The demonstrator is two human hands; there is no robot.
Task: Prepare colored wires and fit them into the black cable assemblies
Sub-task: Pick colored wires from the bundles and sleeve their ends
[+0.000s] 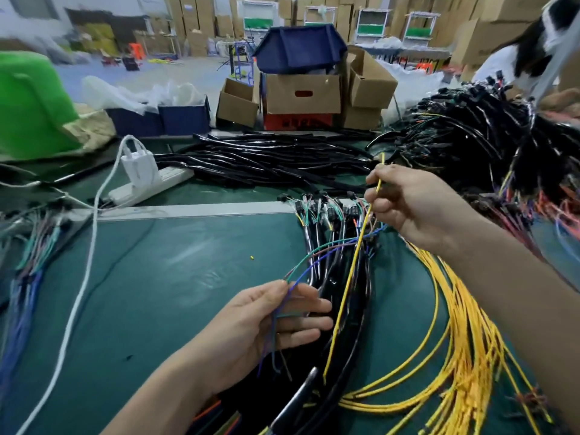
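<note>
– What's the right hand (pixel 414 208) got from where you stand?

– A single yellow wire (pixel 351 271). The grip is closed round it near its top end, with the fingers curled in and the tip poking out above them. The rest slants down across the black cable assemblies (pixel 365 296).

– And those are where?

– Lying in a bundle on the green tabletop (pixel 172 277), between the two hands. Their connector ends are fanned out at the far side, just under the right hand.

– The left hand (pixel 266 324)?

– Lower and nearer, palm turned inward. Its grip is a light pinch, thumb against nearly straight fingers, on a few thin wires (pixel 314 255), green, blue and a purplish one. They arch up from the bundle into the hand, and their loose ends hang below the palm.

– Any more yellow about?

– A big sheaf of loose yellow wires (pixel 464 340) sprawls on the tabletop under the right forearm.

– Further back?

– A pile of black tubing (pixel 266 158), a white power strip (pixel 150 186) to its left, and some cardboard boxes (pixel 301 92) behind. A heap of dark assemblies (pixel 486 136) sits at the far right.
</note>
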